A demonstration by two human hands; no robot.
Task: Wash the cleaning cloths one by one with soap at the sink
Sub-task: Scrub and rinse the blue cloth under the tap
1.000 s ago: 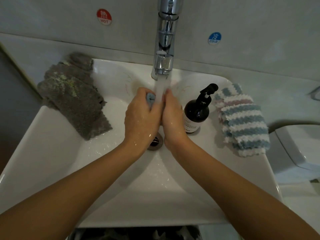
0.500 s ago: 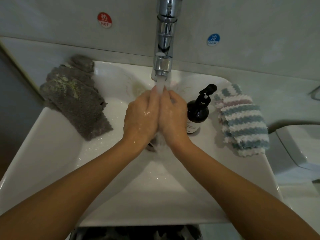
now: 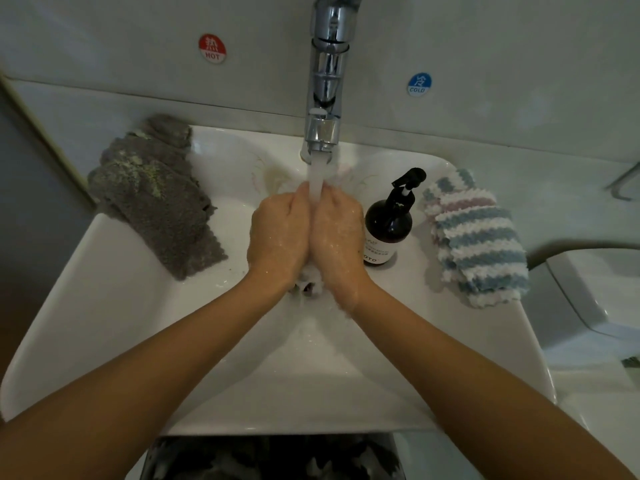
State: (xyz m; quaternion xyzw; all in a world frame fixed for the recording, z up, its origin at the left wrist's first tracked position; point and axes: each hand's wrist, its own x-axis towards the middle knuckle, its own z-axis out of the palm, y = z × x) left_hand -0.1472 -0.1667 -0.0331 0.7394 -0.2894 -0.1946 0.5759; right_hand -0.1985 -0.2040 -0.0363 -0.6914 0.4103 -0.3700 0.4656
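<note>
My left hand (image 3: 278, 233) and my right hand (image 3: 337, 233) are pressed together over the sink (image 3: 138, 323), under the stream of water (image 3: 316, 178) from the chrome tap (image 3: 325, 98). Both are wet, with fingers curled inward around a small cloth that is almost fully hidden between the palms. Water spills from under the heels of my hands onto the drain. A dark soap pump bottle (image 3: 388, 230) stands just right of my right hand. Grey cloths (image 3: 156, 195) lie piled on the left rim. Blue, pink and white striped cloths (image 3: 474, 237) lie stacked on the right rim.
A red HOT sticker (image 3: 212, 48) and a blue COLD sticker (image 3: 419, 84) are on the wall behind the tap. A white fixture (image 3: 588, 289) stands right of the basin. The basin's front half holds only running water.
The blue cloth that showed between my fingertips a second ago is now covered by my hands. My hands have closed together and shifted slightly under the stream.
</note>
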